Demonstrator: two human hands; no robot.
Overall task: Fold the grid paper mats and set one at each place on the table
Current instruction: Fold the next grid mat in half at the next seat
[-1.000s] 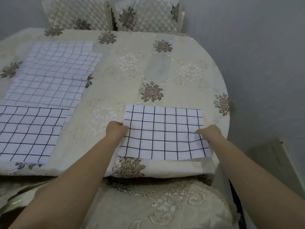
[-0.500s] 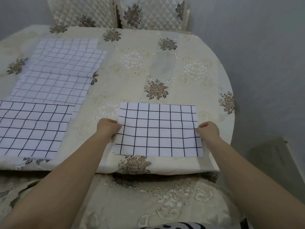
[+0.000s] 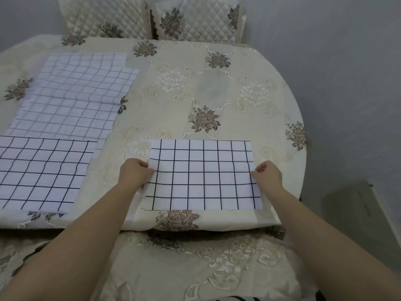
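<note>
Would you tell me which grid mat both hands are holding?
The folded mat at the near right: the left hand and right hand pinch its side edges. The left mat and unfolded sheets lie untouched.

A folded white mat with a bold black grid (image 3: 204,174) lies flat at lower centre, near the table's front edge. A second folded mat (image 3: 43,172) lies at lower left. Paler unfolded grid sheets (image 3: 73,96) overlap at upper left.
</note>
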